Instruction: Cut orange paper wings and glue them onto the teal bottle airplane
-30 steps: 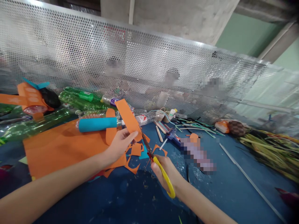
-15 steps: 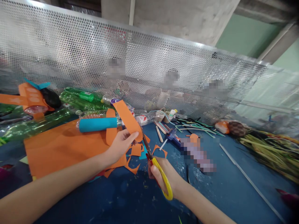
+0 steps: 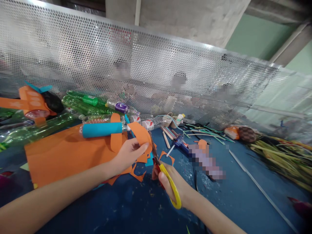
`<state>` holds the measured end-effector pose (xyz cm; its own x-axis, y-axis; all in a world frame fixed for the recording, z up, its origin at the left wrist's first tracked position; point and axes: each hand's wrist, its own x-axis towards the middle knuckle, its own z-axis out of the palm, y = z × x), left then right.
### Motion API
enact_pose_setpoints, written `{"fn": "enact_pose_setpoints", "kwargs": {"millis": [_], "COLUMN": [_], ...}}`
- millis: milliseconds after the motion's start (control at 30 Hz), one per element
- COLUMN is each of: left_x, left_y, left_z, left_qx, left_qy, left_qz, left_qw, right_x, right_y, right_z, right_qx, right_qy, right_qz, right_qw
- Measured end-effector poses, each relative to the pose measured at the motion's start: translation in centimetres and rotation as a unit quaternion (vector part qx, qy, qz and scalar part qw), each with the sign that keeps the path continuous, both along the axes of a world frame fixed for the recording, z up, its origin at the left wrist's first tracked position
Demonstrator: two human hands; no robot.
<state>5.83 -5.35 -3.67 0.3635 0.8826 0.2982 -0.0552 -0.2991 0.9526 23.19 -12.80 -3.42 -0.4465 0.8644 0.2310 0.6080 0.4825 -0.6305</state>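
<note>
Pinched between the thumb and fingers of my left hand (image 3: 133,152) is an orange paper strip (image 3: 138,130) with a rounded end. My right hand (image 3: 170,178) grips yellow-and-red-handled scissors (image 3: 173,188), whose blades lie along the right edge of the strip. Behind my left hand lies a plastic bottle wrapped in blue paper (image 3: 102,130), with an upright orange paper piece (image 3: 115,138) across it. A large orange sheet (image 3: 58,149) spreads under the bottle and my left forearm. Curved orange scraps (image 3: 138,174) lie below my left hand.
Green bottles (image 3: 83,105) and clear bottles (image 3: 156,123) line the back, before a perforated metal panel (image 3: 156,65). A blue glue gun (image 3: 181,144) lies right of the scissors. Farther right are thin tubes (image 3: 207,134), dry leaves (image 3: 275,156) and an orange paper craft (image 3: 35,100) at far left.
The orange strip has turned and bent; its upper end now sits lower and farther right. My left hand and the scissor blades have shifted slightly right.
</note>
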Motion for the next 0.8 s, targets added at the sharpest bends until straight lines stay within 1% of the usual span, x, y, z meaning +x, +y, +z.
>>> {"fn": "enact_pose_setpoints", "kwargs": {"millis": [133,233,433,567,800], "left_x": [0.0,0.1,0.1,0.1,0.3], "left_y": [-0.1,0.0,-0.2,-0.3,-0.3], "left_z": [-0.1,-0.1,0.1,0.3,0.3], "left_qx": [0.004,0.009,0.029,0.034,0.019], "left_qy": [0.008,0.011,0.016,0.024,0.013], "left_qz": [-0.003,0.001,0.003,0.007,-0.001], "left_qw": [1.0,1.0,0.999,0.999,1.0], "right_x": [0.0,0.0,0.1,0.1,-0.2], "right_y": [0.1,0.3,0.5,0.5,0.4], "right_z": [-0.4,-0.9,-2.2,-2.3,-2.2], "right_qx": [0.001,-0.002,-0.034,-0.046,-0.046], "right_qy": [0.01,0.024,0.069,0.069,0.076], "right_qz": [-0.005,-0.012,-0.042,-0.057,-0.07], "right_qw": [1.0,1.0,0.996,0.995,0.994]}}
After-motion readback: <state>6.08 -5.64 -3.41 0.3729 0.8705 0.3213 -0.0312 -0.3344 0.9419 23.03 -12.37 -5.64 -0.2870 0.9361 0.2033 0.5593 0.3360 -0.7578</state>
